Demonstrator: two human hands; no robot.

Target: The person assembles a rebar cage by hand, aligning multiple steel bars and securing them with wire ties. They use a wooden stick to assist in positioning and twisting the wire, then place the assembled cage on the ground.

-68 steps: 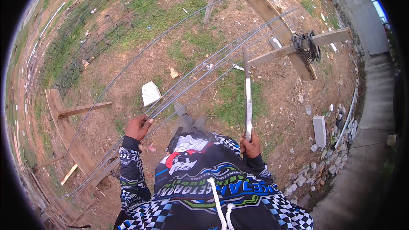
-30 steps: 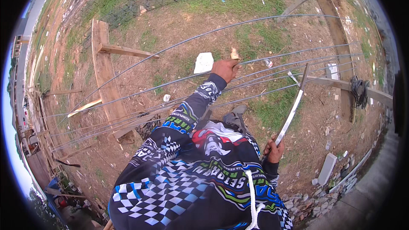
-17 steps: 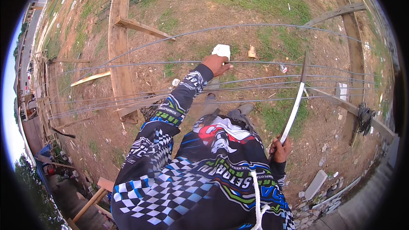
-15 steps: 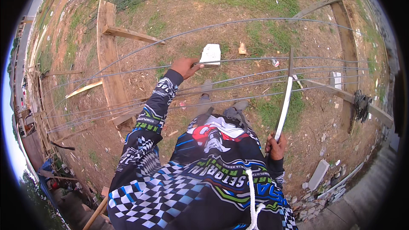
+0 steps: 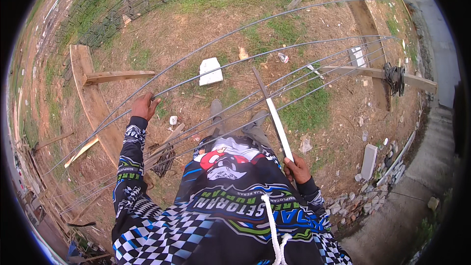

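Rough outdoor ground [image 5: 186, 34] of dry brown soil, patchy grass and scattered rubble, with a grey concrete path [image 5: 436, 122] along the right. Thin, grey, slightly bowed steel rods stretch left to right, above a broad wooden plank [image 5: 91, 103] on the left and another timber beam [image 5: 365, 12] on the right.

The person's left hand [image 5: 143, 106] has its fingers closed on one long, smooth rod [image 5: 304, 43], near the left plank. The right hand [image 5: 298, 169] is clamped around a narrow flat bar [image 5: 277, 123], white nearest the hand and rusty brown at its far end. The bar slants across the other rods; whether it touches them is unclear.

A coil of dark wire [image 5: 395, 78] hangs on a wooden crosspiece. A white block [image 5: 211, 74] lies beyond the shoes. One crumpled clear scrap [image 5: 283, 57] is too small to identify as a cup. The rods' left ends blur into clutter, and the sleeve hides the right wrist.
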